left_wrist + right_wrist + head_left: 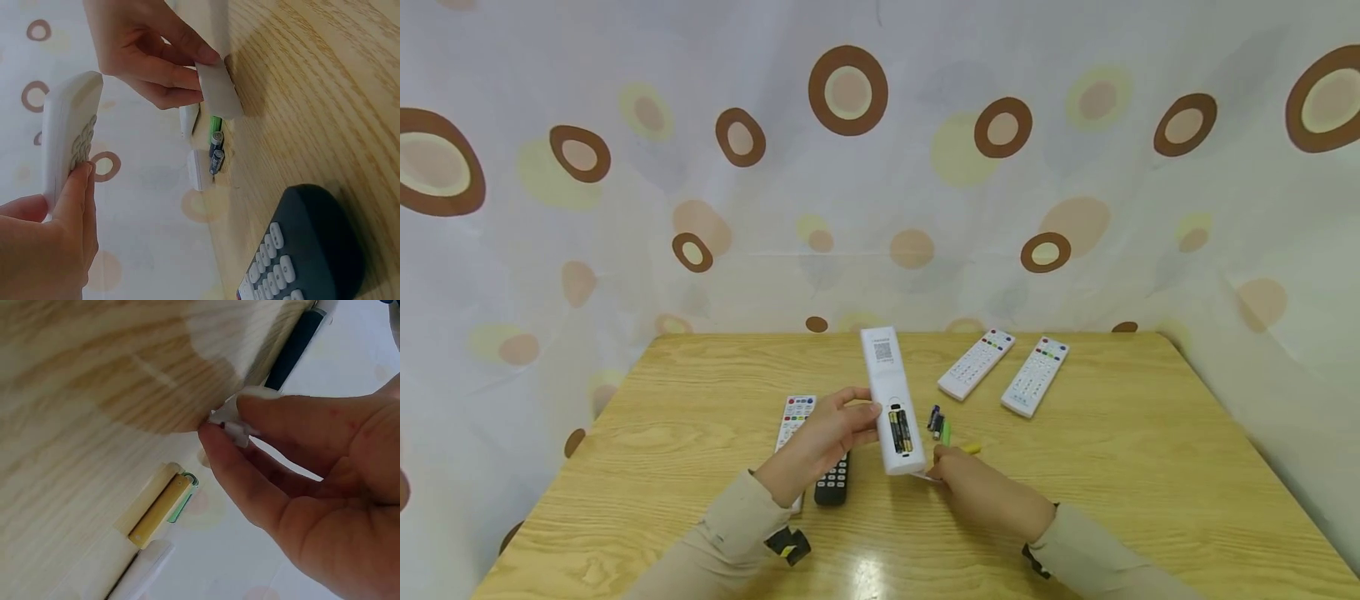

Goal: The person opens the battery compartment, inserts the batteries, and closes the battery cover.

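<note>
My left hand (831, 433) holds up a white remote control (891, 379) between thumb and fingers, its back turned to the head camera. In its uncovered battery bay sit black-and-gold batteries (900, 430). My right hand (988, 492) pinches a white battery cover (219, 90), which is close by the remote's lower end in the head view. In the right wrist view the cover (232, 419) shows between thumb and index finger. Just beyond the right hand lie dark batteries (936, 419), a green battery (946, 432) and a yellow battery (972, 447).
A black remote (831, 486) and another white remote (787, 425) lie under and beside my left forearm. Farther back on the right, two white remotes (977, 364) (1035, 377) rest face up on the wooden table (1120, 467). A patterned curtain (865, 192) hangs behind the table.
</note>
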{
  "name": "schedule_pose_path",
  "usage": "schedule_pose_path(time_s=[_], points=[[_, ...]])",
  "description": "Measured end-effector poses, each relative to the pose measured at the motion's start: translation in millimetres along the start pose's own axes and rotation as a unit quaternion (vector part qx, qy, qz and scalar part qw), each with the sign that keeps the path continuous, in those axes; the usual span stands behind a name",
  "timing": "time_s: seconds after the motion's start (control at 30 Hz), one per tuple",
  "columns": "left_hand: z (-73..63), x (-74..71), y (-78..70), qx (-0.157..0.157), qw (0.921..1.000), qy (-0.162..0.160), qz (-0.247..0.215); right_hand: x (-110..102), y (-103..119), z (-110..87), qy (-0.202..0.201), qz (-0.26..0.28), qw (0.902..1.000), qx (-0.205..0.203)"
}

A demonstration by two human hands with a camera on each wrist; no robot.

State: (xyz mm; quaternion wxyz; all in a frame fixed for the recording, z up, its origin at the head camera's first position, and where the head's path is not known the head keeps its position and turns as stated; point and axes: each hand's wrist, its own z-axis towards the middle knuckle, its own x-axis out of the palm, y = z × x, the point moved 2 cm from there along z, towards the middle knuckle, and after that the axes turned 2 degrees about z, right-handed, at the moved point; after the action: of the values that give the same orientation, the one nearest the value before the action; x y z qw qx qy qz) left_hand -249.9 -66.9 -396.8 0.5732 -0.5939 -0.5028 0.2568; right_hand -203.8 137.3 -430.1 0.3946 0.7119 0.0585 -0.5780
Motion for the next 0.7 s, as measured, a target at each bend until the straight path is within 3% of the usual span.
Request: schedule_pose_path(time_s=[0.2,0.4,0.53,0.7], points=[[0.3,-0.5,0.6,0.004,1.0,0.0,0.0,-8,5,-3.8,-0.031,0.039,0.9981,0.037],[1.6,0.4,3.0,0.004,1.0,-0.003,-0.002,-28,4,-6.2,-0.139,0.044,0.9873,0.063],[1.4,1.0,3.5,0.008,1.0,0.006,-0.001,-40,5,-8.8,-0.225,0.065,0.9708,0.054],[-0.7,2.8,2.2,0.009,0.9999,0.011,0.0,-50,7,-10.7,-0.315,0.092,0.9432,0.05]])
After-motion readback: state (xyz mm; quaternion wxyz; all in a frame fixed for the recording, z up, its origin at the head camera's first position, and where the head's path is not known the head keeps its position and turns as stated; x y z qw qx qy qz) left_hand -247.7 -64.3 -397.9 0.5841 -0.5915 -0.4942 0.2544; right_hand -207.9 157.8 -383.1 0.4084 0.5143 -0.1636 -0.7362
